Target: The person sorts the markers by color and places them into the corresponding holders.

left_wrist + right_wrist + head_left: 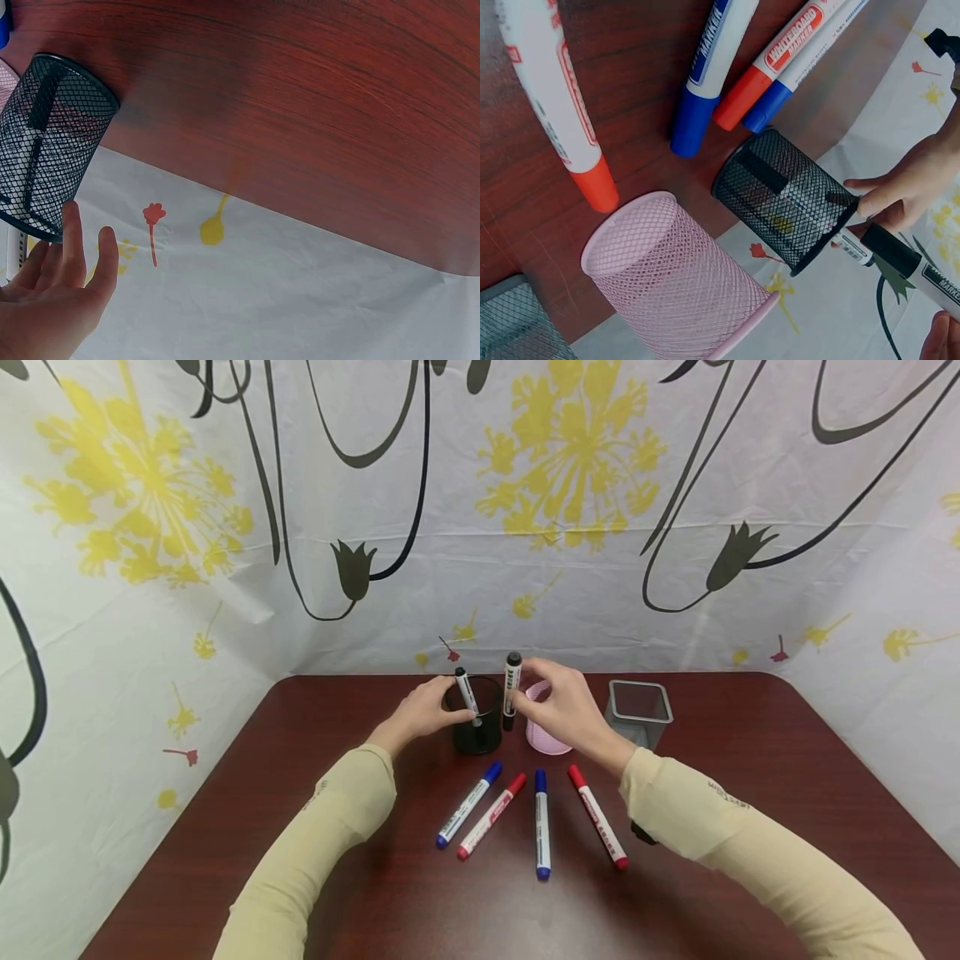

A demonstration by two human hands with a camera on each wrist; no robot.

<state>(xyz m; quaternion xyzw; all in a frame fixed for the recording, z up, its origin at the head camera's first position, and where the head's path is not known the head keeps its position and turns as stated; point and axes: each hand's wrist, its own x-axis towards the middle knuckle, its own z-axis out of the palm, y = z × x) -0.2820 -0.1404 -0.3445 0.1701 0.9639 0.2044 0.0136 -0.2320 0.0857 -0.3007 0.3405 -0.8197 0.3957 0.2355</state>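
Observation:
My left hand (420,710) holds a black mesh pen cup (477,735) by its rim, thumb in front and fingers on the far left side. A black-and-white marker (467,692) leans in that cup, its end standing above the rim. Just to the right, my right hand (558,697) pinches a second black marker (512,681) upright, beside the cup. In the right wrist view this held marker's black cap (892,251) points toward the cup's mouth. Behind my right hand, a pink mesh cup (547,745) is partly hidden.
A grey square mesh holder (641,706) stands at the right, past my right wrist. On the table (360,893) in front of the cups lie two blue markers (468,806) and two red markers (597,817). A patterned sheet (465,602) hangs along the table's far edge.

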